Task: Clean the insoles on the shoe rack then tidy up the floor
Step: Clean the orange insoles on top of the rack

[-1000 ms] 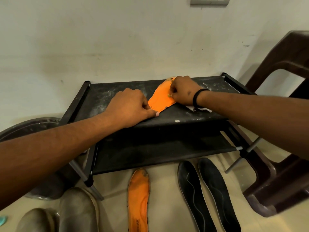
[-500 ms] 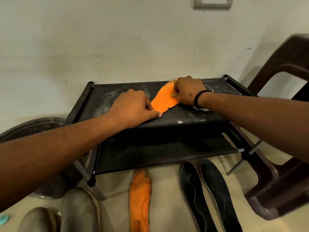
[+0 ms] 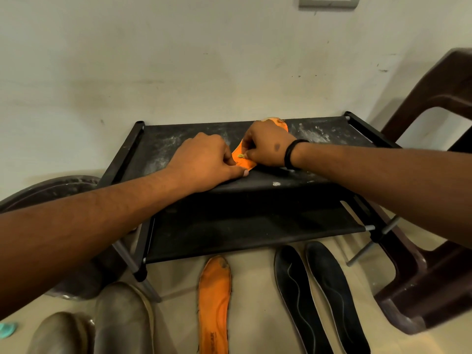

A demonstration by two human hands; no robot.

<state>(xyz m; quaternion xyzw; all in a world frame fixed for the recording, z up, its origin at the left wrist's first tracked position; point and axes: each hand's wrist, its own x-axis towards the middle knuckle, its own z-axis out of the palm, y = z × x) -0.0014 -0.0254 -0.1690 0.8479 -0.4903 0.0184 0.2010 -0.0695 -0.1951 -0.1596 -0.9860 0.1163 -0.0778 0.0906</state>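
The person leans over the low black fabric-shelved shoe rack, working on the bright orange foam insole that lies on its dusty top shelf, near the middle. The left hand is curled over the insole's near end, its fingers pinning that end to the shelf. The right hand, with a black band on the wrist, lies over the insole's middle, fingers clenched on something small and yellowish at their tips; whether that is a scrap of cloth or a sponge I cannot tell.

On the pale floor in front of the rack lie a second orange insole and a pair of black insoles with pale edges, beside grey shoes.

What could go wrong: the shelf is soft fabric and sags under pressure, so a hard scrub might let the insole slide toward the front edge and drop. The white powdery dust on the shelf could also smear back onto the cleaned surface.

As for writing, there is a dark mark near the heel of the floor insole, too small to read.
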